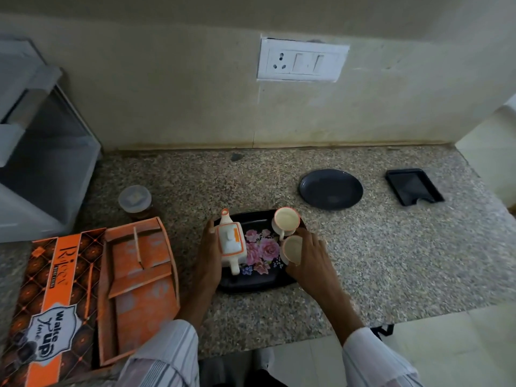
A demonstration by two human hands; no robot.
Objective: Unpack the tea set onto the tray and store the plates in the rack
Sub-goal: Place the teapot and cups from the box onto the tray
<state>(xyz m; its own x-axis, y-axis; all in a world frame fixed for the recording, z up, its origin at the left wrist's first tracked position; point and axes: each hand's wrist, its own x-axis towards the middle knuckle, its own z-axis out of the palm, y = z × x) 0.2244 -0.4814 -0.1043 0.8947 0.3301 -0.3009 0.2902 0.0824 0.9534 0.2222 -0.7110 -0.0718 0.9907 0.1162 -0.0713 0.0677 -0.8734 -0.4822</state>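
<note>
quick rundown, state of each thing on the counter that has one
teapot: upright on tray, lid on
far cup: upright, empty
near cup: upright, right hand on it
gift box: open, emptied
jar: lidded
dark plate: bare
wall switches: cannot tell

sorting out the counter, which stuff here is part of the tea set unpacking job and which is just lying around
Part of the job:
- teapot
- two cups
- floral tray
- orange box
- dark round plate

Just lying about:
- lidded jar
- small black rectangular tray
- wall socket
</note>
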